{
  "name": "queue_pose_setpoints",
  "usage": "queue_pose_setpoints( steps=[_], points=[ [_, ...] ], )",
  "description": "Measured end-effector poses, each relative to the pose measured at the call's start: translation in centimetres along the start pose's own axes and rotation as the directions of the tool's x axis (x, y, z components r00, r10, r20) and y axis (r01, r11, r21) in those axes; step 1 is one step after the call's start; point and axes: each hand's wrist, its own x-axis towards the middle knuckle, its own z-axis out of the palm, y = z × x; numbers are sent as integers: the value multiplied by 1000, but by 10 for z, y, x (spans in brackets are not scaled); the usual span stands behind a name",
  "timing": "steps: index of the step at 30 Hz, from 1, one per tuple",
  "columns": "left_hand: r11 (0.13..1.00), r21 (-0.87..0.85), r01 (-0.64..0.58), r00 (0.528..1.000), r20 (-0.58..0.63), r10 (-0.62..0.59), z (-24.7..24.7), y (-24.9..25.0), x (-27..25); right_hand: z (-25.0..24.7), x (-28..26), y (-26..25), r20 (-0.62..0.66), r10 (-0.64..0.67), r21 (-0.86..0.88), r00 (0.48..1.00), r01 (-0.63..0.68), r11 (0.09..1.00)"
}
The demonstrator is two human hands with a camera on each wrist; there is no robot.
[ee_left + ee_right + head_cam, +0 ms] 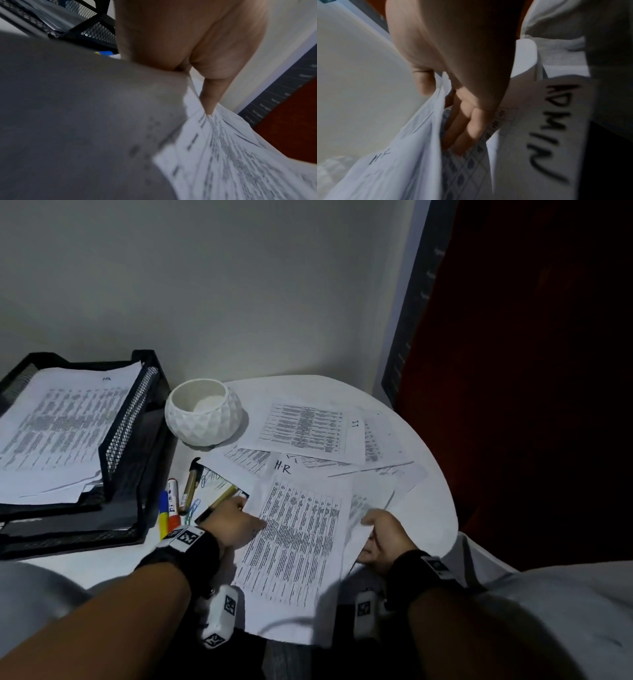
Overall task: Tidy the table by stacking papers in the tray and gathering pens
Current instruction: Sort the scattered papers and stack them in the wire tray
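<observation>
A printed sheet marked "H-R" point(298, 535) lies at the table's near edge. My left hand point(239, 518) pinches its left edge, thumb point(211, 97) on top. My right hand point(376, 535) grips its right edge: in the right wrist view the thumb lies on the H-R sheet point(393, 162) and the fingers point(471, 125) are tucked under it, above a sheet marked "ADMIN" point(539, 135). More printed sheets point(308, 429) are scattered behind. The black mesh tray point(130, 426) at left holds a paper stack point(58, 433). Markers point(163, 515) point(173, 505) and two gold pens point(190, 484) lie between tray and papers.
A white faceted bowl point(202, 416) stands behind the pens, beside the tray. Paper clips point(193, 508) lie among the pens. The round white table point(435, 508) ends close on the right, with a dark red surface point(531, 371) beyond. A pale wall rises behind.
</observation>
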Motion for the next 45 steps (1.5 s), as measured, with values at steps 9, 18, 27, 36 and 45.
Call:
queue_pose_setpoints(
  steps=[9, 18, 27, 36, 45],
  points=[
    [971, 222, -88, 989, -100, 113, -20, -6, 9, 3, 79, -87, -220, -291, -109, 931, 273, 956],
    [922, 379, -83, 978, -147, 149, -37, -11, 24, 55, 109, -110, -106, -352, -310, 930, 305, 900],
    [885, 459, -84, 972, -158, 174, -48, -16, 26, 68, 95, -117, -311, -589, -445, 746, 433, 784],
    [890, 388, -239, 949, -99, 298, -72, 2, -9, 12, -2, -159, -256, -834, -384, 489, 740, 552],
    [906, -169, -387, 922, -82, 379, -136, 11, -81, -49, -84, -148, -314, -875, -272, 368, 848, 454]
  ],
)
